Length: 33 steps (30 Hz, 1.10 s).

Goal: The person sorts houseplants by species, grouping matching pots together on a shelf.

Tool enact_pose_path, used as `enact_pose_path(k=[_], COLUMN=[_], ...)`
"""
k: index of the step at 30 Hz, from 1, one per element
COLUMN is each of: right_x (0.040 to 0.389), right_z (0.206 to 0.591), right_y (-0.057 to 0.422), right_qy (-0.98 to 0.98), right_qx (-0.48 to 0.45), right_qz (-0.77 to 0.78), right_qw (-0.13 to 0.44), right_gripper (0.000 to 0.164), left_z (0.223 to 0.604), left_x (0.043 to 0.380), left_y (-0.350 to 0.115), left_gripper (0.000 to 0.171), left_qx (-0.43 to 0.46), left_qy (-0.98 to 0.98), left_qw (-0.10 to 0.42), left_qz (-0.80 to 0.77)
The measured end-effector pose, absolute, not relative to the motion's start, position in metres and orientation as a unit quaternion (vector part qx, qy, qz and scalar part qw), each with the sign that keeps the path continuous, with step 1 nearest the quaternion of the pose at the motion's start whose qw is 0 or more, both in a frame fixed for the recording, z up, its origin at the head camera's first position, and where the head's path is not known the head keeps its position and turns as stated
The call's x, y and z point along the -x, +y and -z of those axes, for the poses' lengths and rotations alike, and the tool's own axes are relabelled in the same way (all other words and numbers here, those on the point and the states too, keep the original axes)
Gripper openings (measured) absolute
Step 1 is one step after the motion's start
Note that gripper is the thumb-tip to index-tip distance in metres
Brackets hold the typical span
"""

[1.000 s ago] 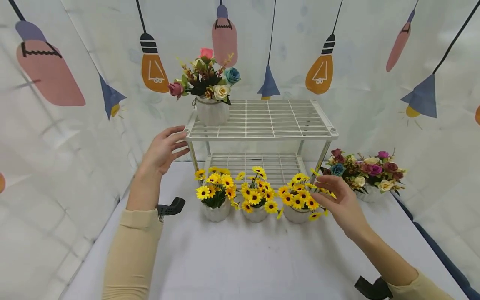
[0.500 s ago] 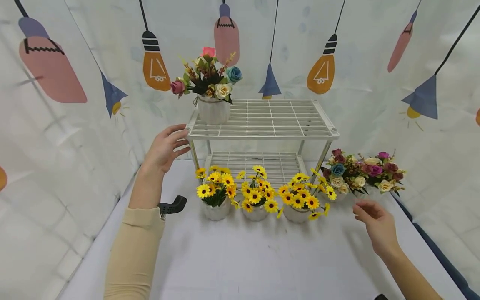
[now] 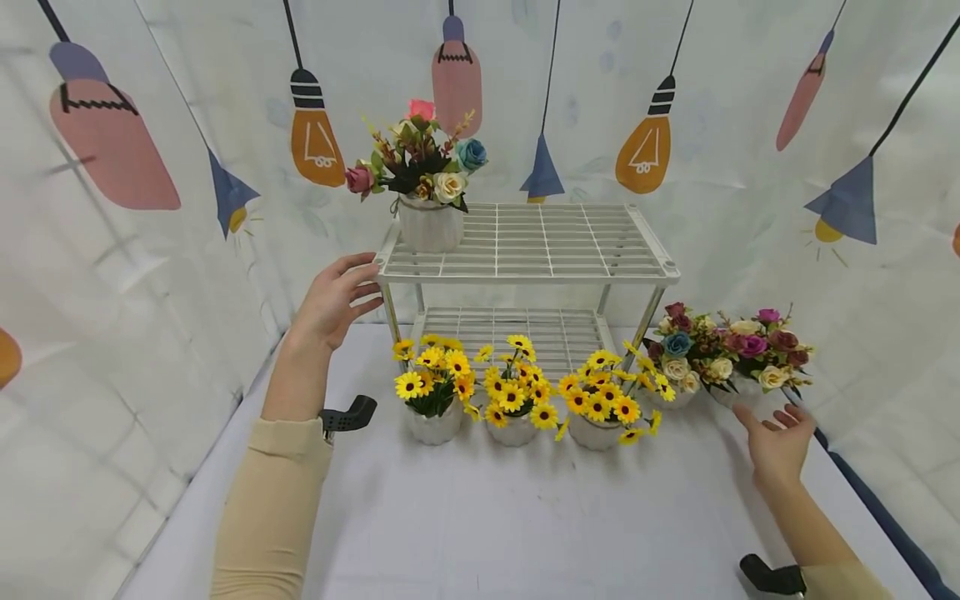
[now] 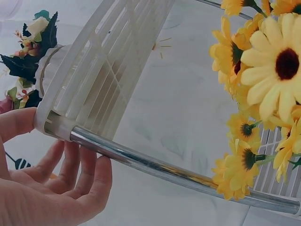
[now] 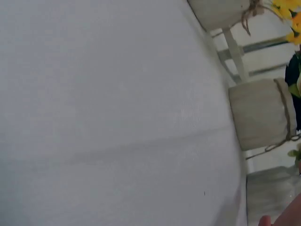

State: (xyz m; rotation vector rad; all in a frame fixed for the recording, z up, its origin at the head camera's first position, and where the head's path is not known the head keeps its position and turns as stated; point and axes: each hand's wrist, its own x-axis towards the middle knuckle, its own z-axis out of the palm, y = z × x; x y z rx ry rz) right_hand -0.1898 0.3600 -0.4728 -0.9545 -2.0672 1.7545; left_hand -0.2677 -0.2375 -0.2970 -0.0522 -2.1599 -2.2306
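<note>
My left hand (image 3: 335, 300) rests against the upper left corner of a white two-tier wire shelf (image 3: 555, 265). In the left wrist view its thumb (image 4: 18, 123) touches the corner, and the other fingers lie beside the chrome leg (image 4: 141, 162). At the right, my right hand (image 3: 780, 437) reaches up to a pot of mixed roses (image 3: 767, 346), its fingers spread just in front of the pot. Another pot of mixed roses (image 3: 678, 358) stands just left of it. In the right wrist view, a bit of the hand shows at a pale pot (image 5: 269, 193).
A pot of mixed roses (image 3: 431, 223) stands on the left of the top tier. In front of the shelf, three pots of yellow daisies, left (image 3: 435, 425), middle (image 3: 513, 429) and right (image 3: 596, 433), line up on the white tablecloth (image 3: 480, 517). A lamp-printed curtain hangs behind.
My right hand has left the right-hand daisy pot and moved right to the rose pot at the far right, its fingers opening out. The left hand stays at the shelf corner.
</note>
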Motion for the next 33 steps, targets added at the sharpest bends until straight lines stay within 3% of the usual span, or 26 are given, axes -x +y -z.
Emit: enact_pose_path(k=[3, 7, 20, 33], right_x=[0.199, 0.21, 0.248, 0.258], right_z=[0.479, 0.483, 0.49, 0.502], right_y=[0.37, 0.377, 0.37, 0.377], right_qy=[-0.721, -0.705, -0.673, -0.634], right_qx=[0.329, 0.33, 0.331, 0.334], right_qz=[-0.595, -0.614, -0.637, -0.655], right_qw=[0.133, 0.134, 0.179, 0.239], right_gripper=[0.103, 0.109, 0.1, 0.093], left_z=[0.298, 0.299, 0.298, 0.297], left_x=[0.268, 0.268, 0.265, 0.269], left_y=[-0.238, -0.238, -0.242, -0.237], left_gripper=[0.064, 0.063, 0.062, 0.062], left_qx=[0.015, 0.013, 0.007, 0.011], left_qy=[-0.695, -0.696, -0.691, -0.697], left_qw=[0.017, 0.018, 0.022, 0.019], left_qz=[0.719, 0.718, 0.723, 0.717])
